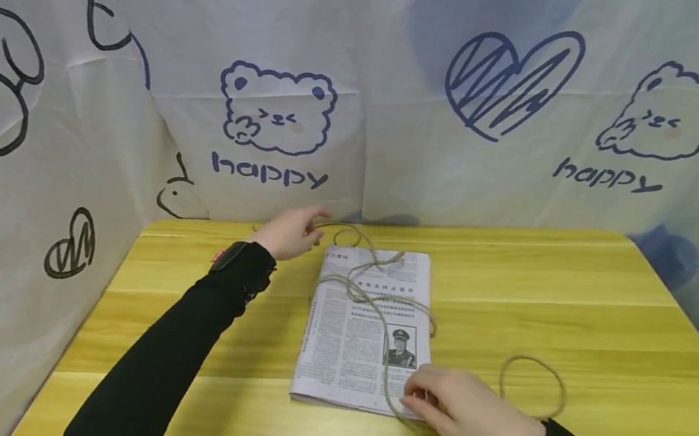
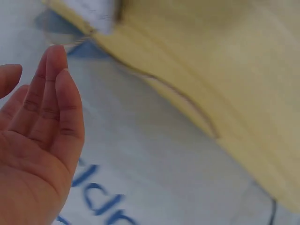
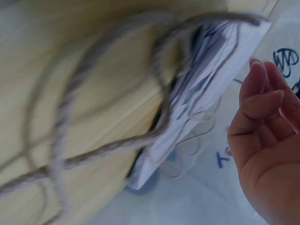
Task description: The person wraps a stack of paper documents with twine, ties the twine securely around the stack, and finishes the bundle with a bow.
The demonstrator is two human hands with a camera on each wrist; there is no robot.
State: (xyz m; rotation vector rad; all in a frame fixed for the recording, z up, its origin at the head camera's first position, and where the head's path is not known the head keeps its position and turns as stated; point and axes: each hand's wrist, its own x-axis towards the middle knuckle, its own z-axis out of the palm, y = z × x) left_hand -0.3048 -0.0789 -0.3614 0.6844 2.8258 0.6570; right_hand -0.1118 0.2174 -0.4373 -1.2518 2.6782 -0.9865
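A folded stack of newspaper (image 1: 358, 374) lies on the wooden table, with a thin twisted cord (image 1: 401, 300) laid across it in crossing strands. At the far left corner of the stack is my left hand (image 1: 292, 231). Its fingers (image 2: 65, 108) are nearly straight, the thumb is apart, and the cord runs close by the fingertips. My right hand (image 1: 469, 415) hovers by the stack's near right corner, fingers loosely bent. In the right wrist view nothing shows between those fingers (image 3: 260, 105). Cord passes beneath or beside this hand; whether it touches cannot be told.
More cord makes a loose loop (image 1: 537, 361) on the table right of the stack. The yellow wood-grain table (image 1: 617, 317) has its far edge against a pale cloth (image 1: 390, 140) with drawn bears and hearts, which also hangs along the left side.
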